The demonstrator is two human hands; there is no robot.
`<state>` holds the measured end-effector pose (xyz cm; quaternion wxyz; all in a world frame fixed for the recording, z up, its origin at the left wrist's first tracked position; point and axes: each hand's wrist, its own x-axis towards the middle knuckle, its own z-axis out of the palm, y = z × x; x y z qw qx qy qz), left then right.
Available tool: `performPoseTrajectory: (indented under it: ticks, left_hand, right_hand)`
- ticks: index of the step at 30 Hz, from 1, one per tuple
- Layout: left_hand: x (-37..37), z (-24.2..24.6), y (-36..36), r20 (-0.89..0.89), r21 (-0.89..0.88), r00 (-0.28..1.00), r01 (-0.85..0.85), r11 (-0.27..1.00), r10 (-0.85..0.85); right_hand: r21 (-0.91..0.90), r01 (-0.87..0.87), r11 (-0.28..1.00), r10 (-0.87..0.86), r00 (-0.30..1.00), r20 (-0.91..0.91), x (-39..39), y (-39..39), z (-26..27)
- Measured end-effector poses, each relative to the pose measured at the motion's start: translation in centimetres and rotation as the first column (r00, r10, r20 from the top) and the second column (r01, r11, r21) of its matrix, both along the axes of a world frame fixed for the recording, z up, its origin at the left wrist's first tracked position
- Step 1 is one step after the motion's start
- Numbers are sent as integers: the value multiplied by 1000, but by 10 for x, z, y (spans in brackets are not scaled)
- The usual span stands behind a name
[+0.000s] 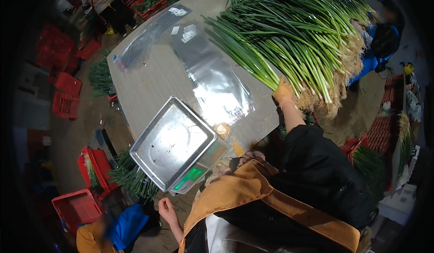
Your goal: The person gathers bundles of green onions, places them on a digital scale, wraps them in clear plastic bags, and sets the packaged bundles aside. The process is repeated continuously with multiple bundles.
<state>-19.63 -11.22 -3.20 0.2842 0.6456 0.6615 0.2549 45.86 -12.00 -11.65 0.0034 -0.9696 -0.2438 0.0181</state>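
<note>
My right hand (283, 91), in an orange glove, is closed around the white stem ends of several green onions (252, 58) at the near edge of a large pile of green onions (305, 32). The pile's roots point toward the right side of the table. My left hand (166, 208) is bare, its fingers curled with nothing seen in them, below the steel pan (173, 141) of a digital scale. Stacked clear plastic bags (217, 80) lie on the table between the scale and the onions, with small printed labels on top.
More clear bags (149, 37) lie along the table's far left edge. Red plastic crates (76, 205) and bundles of greens (135, 176) stand on the floor at left. A co-worker in blue and orange (125, 226) is at lower left; another person (388, 32) sits behind the pile.
</note>
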Motion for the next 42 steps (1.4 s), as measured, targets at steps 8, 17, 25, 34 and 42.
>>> performPoseTrajectory:
  ticks: [8,17,25,34,42]
  left_hand:
    - [15,-6,-8,51,2,999,-15,1000,15]
    - [18,-14,-11,33,22,999,-7,1000,6]
    - [19,-16,-14,21,-12,1000,-19,1000,19]
    - [21,-14,-16,-19,29,1000,2,1000,-1]
    - [28,-15,-5,29,14,1000,-9,1000,9]
  right_hand:
    - [172,-35,985,96,927,-362,-35,9,23]
    - [5,-146,989,144,982,122,26,-10,25]
    - [-82,-47,996,49,998,27,21,3,11]
    - [-179,-150,972,151,989,-12,8,9,27]
    - [160,-105,982,114,992,-45,-62,4,2]
